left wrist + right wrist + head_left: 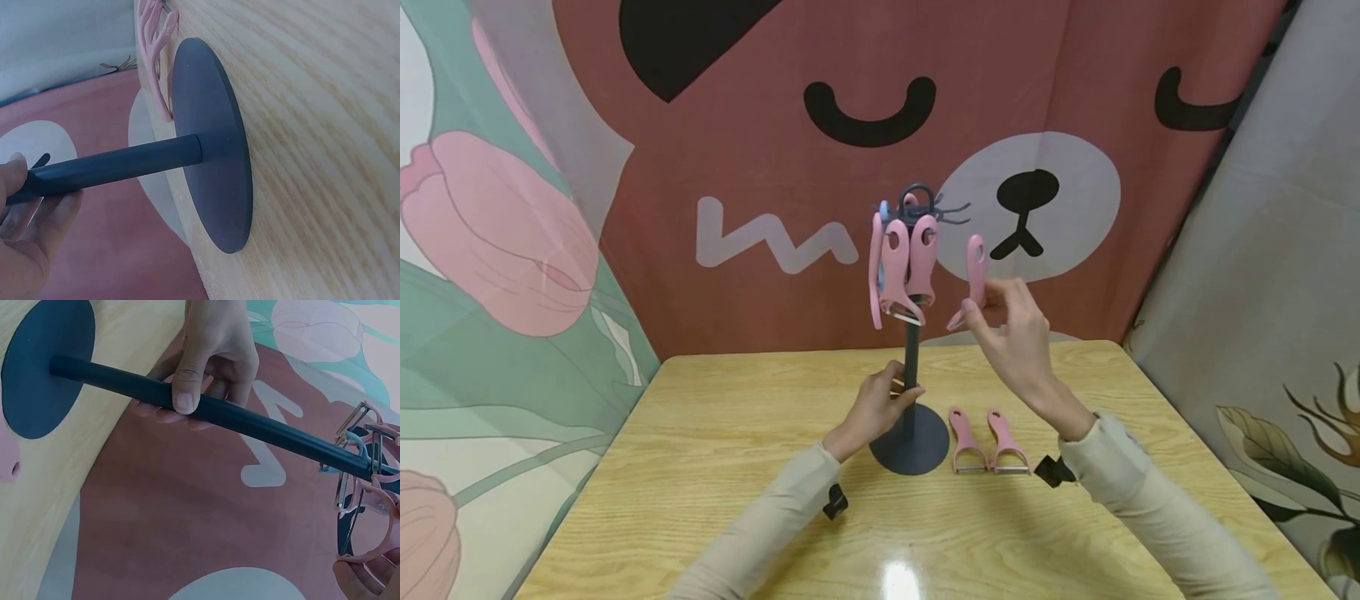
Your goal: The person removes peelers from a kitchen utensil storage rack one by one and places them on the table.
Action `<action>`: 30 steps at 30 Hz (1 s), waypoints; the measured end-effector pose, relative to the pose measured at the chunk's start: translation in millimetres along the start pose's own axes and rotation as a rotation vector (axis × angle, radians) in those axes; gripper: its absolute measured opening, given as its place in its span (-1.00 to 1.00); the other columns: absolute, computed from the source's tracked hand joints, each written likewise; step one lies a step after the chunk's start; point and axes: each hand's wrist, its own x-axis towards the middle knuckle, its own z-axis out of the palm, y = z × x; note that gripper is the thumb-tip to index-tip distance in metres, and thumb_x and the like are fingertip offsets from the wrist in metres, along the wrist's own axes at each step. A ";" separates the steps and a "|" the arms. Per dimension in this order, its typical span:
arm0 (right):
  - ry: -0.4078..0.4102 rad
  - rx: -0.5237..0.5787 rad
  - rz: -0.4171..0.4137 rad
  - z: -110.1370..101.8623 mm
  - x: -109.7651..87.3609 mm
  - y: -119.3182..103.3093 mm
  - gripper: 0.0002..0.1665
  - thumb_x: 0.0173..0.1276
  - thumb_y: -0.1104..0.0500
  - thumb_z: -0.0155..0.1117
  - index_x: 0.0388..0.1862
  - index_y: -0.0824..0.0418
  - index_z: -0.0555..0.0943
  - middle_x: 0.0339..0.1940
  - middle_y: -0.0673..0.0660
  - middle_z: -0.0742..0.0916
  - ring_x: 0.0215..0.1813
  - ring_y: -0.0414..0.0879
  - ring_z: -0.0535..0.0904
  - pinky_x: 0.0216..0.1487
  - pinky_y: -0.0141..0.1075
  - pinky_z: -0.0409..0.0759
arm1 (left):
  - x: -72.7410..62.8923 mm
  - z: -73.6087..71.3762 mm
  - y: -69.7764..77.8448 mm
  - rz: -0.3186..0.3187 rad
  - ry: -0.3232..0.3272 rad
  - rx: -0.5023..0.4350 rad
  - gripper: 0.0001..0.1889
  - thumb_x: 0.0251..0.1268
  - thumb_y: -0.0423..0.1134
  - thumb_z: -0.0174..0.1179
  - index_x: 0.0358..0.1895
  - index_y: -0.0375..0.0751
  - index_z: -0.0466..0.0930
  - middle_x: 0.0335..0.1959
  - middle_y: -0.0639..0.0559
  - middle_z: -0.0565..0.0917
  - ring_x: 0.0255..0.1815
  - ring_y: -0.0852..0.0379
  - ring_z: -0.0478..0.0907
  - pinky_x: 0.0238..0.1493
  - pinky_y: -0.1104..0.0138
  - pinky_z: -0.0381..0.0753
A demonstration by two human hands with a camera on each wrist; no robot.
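A dark stand with a round base (pixel 891 454) and a ring of hooks (pixel 951 212) on top stands upright on the table. My left hand (pixel 872 407) grips its pole (pixel 125 165) partway up. Several pink peelers (pixel 895 262) and a light blue peeler (pixel 884 210) hang from the hooks, partly overlapping. To the right of them, apart in the head view, my right hand (pixel 1018 342) pinches another pink peeler (pixel 976 268) near its blade end, handle upward. The right wrist view shows fingertips (pixel 353 578) on this peeler's curved head.
Two pink Y-shaped peelers, a nearer-to-base one (pixel 962 429) and one beside it (pixel 1001 432), lie on the wooden table (pixel 737 433) right of the base. Behind the table hangs a patterned cloth (pixel 760 308); a grey curtain (pixel 1247 317) is at the right.
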 end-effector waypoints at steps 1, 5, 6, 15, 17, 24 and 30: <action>-0.001 -0.005 0.003 -0.3 -0.5 0.7 -0.70 0.39 0.25 0.30 0.06 0.29 0.55 -0.17 0.16 0.59 -0.20 -0.04 0.60 -0.29 -0.20 0.45 | 0.0 -0.1 0.1 -0.001 -0.001 0.000 -0.79 0.38 -0.26 0.26 -0.05 -0.25 0.49 -0.21 -0.07 0.70 -0.23 0.04 0.73 -0.25 0.37 0.69; -0.005 -0.017 0.018 -1.0 -2.4 2.6 -0.71 0.38 0.25 0.32 0.04 0.28 0.57 -0.18 0.15 0.59 -0.25 -0.07 0.63 -0.29 -0.23 0.54 | 0.2 0.2 -0.1 -0.008 -0.001 0.004 -0.78 0.38 -0.25 0.26 -0.04 -0.24 0.49 -0.21 -0.06 0.70 -0.24 0.05 0.73 -0.25 0.37 0.69; -0.008 -0.019 0.025 -1.2 -3.2 3.0 -0.71 0.38 0.25 0.32 0.04 0.29 0.57 -0.19 0.15 0.59 -0.25 -0.07 0.64 -0.29 -0.22 0.55 | 0.3 0.3 0.0 -0.009 0.000 0.006 -0.78 0.38 -0.25 0.26 -0.04 -0.24 0.49 -0.21 -0.06 0.70 -0.24 0.05 0.73 -0.24 0.37 0.69; -0.025 -0.032 0.065 -2.0 -10.3 7.4 -0.68 0.36 0.24 0.36 0.03 0.32 0.57 -0.18 0.18 0.59 -0.25 -0.06 0.63 -0.24 -0.18 0.51 | 0.1 1.9 0.0 0.004 0.012 0.012 -0.78 0.37 -0.27 0.28 -0.06 -0.26 0.49 -0.22 -0.07 0.71 -0.25 0.04 0.73 -0.26 0.36 0.70; -0.027 -0.034 0.072 -1.8 -11.2 8.3 -0.68 0.37 0.23 0.36 0.04 0.32 0.57 -0.18 0.18 0.59 -0.25 -0.06 0.62 -0.24 -0.23 0.50 | 0.0 1.9 -0.5 0.007 0.015 0.015 -0.78 0.36 -0.27 0.28 -0.06 -0.26 0.49 -0.22 -0.07 0.70 -0.26 0.05 0.73 -0.27 0.36 0.70; -0.032 -0.053 0.092 -2.1 -16.0 12.4 -0.68 0.37 0.23 0.36 0.03 0.35 0.57 -0.20 0.18 0.58 -0.24 -0.03 0.64 -0.24 -0.36 0.51 | -0.7 1.6 -1.4 0.016 0.017 0.011 -0.78 0.37 -0.25 0.27 -0.06 -0.25 0.49 -0.21 -0.07 0.70 -0.26 0.04 0.73 -0.27 0.36 0.70; -0.047 -0.079 0.101 -3.1 -20.8 16.4 -0.69 0.37 0.22 0.36 0.01 0.35 0.57 -0.22 0.17 0.58 -0.23 -0.02 0.66 -0.26 -0.37 0.53 | -0.6 1.2 -1.4 -0.010 0.003 0.006 -0.78 0.38 -0.23 0.26 -0.06 -0.24 0.48 -0.21 -0.06 0.70 -0.25 0.06 0.73 -0.27 0.39 0.69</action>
